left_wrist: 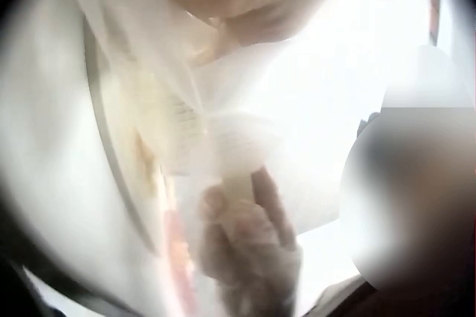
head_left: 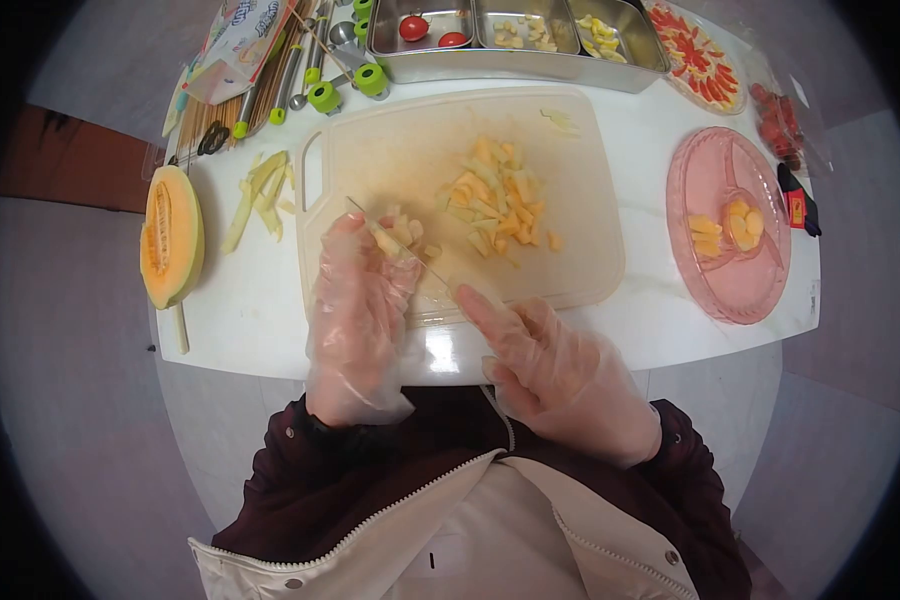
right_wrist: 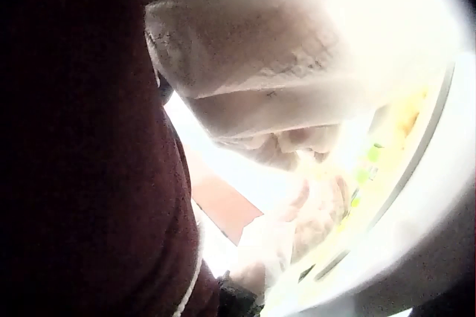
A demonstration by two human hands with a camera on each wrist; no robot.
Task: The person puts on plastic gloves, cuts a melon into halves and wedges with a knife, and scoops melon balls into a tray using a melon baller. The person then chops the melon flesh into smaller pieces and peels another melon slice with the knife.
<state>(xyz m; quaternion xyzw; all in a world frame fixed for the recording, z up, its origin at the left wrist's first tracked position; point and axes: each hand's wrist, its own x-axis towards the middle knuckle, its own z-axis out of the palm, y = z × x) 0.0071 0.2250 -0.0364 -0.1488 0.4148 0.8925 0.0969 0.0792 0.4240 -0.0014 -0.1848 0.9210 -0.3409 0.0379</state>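
In the head view my gloved left hand [head_left: 358, 300] holds pale melon pieces [head_left: 398, 235] at the lower left of the cutting board [head_left: 570, 280]. My gloved right hand [head_left: 560, 370] grips a knife [head_left: 432, 272], its thin blade slanting up and left across the pieces at the left fingertips. A pile of cut orange melon [head_left: 495, 195] lies on the board, right of the blade. The left wrist view is blurred and shows the right hand [left_wrist: 249, 250] with fingers curled round the knife handle. Glare washes out much of the right wrist view, where the left hand [right_wrist: 320, 213] shows.
Half a melon [head_left: 172, 238] and peel strips [head_left: 260, 200] lie left of the board. Behind it stand steel trays [head_left: 530, 68] of fruit, beside green-ended tools [head_left: 324, 97]. A pink divided plate [head_left: 705, 285] is at the right, near a plate of sliced red fruit [head_left: 700, 60].
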